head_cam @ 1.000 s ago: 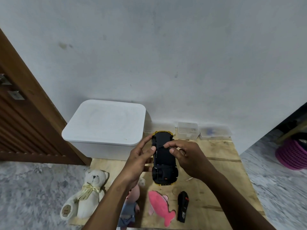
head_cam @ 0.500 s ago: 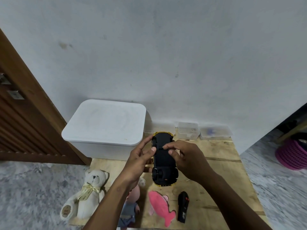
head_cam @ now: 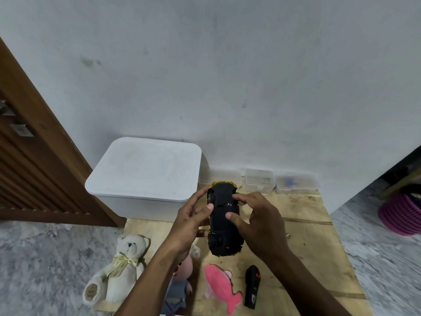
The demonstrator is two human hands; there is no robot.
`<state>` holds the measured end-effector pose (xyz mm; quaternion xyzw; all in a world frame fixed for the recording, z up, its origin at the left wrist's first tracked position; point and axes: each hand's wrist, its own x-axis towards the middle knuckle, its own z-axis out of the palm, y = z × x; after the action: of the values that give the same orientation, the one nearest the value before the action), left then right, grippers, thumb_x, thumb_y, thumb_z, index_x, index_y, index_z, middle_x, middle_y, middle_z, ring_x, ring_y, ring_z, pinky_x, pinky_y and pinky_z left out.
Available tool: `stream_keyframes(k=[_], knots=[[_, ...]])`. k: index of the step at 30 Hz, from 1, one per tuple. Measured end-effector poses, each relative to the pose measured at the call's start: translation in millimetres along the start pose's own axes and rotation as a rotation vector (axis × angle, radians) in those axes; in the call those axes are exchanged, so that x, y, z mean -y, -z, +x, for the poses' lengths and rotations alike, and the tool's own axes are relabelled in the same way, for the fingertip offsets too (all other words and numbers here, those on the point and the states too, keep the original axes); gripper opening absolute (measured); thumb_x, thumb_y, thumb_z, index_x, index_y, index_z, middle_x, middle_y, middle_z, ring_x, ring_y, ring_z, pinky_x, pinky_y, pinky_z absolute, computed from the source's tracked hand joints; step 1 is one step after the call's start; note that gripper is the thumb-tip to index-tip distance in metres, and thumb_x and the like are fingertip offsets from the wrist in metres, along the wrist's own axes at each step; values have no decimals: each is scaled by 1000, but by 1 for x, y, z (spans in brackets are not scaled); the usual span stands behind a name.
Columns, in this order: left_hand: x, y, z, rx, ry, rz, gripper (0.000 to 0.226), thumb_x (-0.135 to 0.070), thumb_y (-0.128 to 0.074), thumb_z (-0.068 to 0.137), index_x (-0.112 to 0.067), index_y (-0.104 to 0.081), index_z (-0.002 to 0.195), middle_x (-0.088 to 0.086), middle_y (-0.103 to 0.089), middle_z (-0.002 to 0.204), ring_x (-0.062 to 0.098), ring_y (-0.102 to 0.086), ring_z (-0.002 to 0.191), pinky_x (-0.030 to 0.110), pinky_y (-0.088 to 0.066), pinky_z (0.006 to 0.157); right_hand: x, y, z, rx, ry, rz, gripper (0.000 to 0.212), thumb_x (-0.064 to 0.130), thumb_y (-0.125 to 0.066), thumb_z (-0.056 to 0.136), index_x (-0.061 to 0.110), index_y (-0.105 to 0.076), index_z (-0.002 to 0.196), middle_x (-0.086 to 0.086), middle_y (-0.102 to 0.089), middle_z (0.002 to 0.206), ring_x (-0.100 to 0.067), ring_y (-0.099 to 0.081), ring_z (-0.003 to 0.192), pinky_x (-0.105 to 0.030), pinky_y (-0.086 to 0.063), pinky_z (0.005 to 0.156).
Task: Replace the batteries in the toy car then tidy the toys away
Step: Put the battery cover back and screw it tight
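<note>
Toy car: you hold the toy car (head_cam: 221, 229) over the wooden board (head_cam: 307, 247), belly up. Its black underside faces you, a yellow rim shows at both ends, and its length runs away from you.

Left hand: your left hand (head_cam: 190, 221) grips the car's left flank. The thumb lies across the edge of the underside and the fingers reach up along the side toward the far wheel.

Right hand: your right hand (head_cam: 262, 224) comes in from the right with bent fingers. The forefinger tip and thumb tip both press on the underside, apart from each other. You cannot tell from this view whether they pinch a cover there.

Box: a white lidded box (head_cam: 145, 169) stands at the board's far left corner, lid on, just left of the car.

Containers: three small clear containers (head_cam: 259, 181) line the wall behind the car, the leftmost partly hidden by it. Their contents are too blurred to name.

Near edge, left to right:
- A teddy bear (head_cam: 120, 265) with a ribbon lies half off the board.
- A pig doll (head_cam: 180, 278) is partly under your left forearm.
- A pink fish plush (head_cam: 221, 286) lies flat.
- A black remote (head_cam: 251, 286) with red buttons lies just right of the fish.

Surroundings: a wooden door (head_cam: 27, 160) stands at the left, and a pink basket (head_cam: 403, 215) sits on the floor far to the right.
</note>
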<state>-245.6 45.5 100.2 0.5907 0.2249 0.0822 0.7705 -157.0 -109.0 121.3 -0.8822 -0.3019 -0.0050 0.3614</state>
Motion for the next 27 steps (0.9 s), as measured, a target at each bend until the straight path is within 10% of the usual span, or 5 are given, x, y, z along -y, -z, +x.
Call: stream_keyframes(k=[16, 27], knots=[[-2, 3, 5, 29, -6, -2, 45, -16, -58, 99, -38, -54, 139, 4, -76, 116, 16, -74, 95, 30, -56, 63, -13, -11, 11, 13, -170, 368, 11, 16, -76, 86, 27, -75, 83, 8, -57, 63, -12, -59, 68, -28, -47, 65], [-1, 5, 8, 24, -14, -2, 43, -15, -56, 100, -40, -54, 136, 3, -76, 115, 15, -75, 89, 29, -57, 61, -5, -21, 5, -144, -60, 121, 20, 28, -77, 82, 32, -62, 95, 16, -58, 88, 1, -52, 64, -25, -46, 57]])
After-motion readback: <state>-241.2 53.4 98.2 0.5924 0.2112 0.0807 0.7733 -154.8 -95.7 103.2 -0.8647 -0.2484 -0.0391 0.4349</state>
